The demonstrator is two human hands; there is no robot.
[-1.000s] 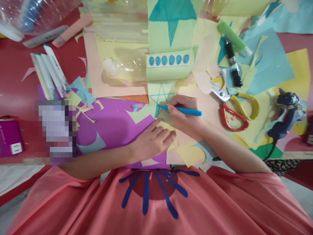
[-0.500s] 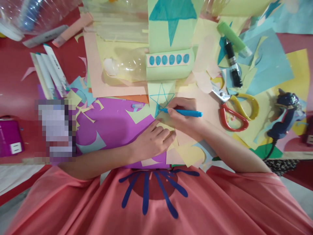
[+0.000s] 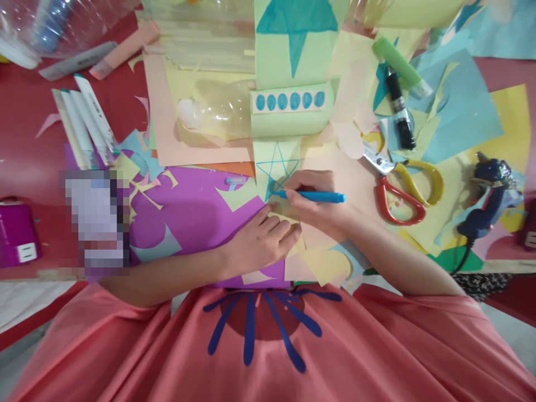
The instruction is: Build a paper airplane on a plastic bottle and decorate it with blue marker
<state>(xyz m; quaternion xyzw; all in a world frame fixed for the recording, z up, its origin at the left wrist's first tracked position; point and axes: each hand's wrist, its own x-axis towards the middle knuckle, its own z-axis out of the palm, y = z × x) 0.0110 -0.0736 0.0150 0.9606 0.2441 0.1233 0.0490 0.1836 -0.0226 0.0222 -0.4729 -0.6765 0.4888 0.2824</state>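
My right hand [image 3: 312, 190] is closed round a blue marker [image 3: 322, 197], its tip on a pale green paper strip [image 3: 263, 152]. A star outline [image 3: 277, 167] is drawn there in blue, its lower left point coloured in. My left hand [image 3: 263, 237] rests flat on the papers just below, fingers spread, its fingertips near the strip's lower end. Above the strip, a light green paper band [image 3: 288, 124] wraps a clear bottle [image 3: 218, 111] and carries a row of blue ovals. A larger blue star [image 3: 297, 25] shows at the top.
Scissors [image 3: 402, 190] with red and yellow handles lie right of my right hand, near a black marker [image 3: 400, 109] and a dark corded tool [image 3: 486, 195]. White markers [image 3: 86, 123] and a blurred-out object [image 3: 96, 220] are at the left. Purple paper [image 3: 201, 206] and scraps cover the middle.
My right hand and the blue marker have shifted slightly down, with the tip a little lower on the star. My left hand has stayed in place.
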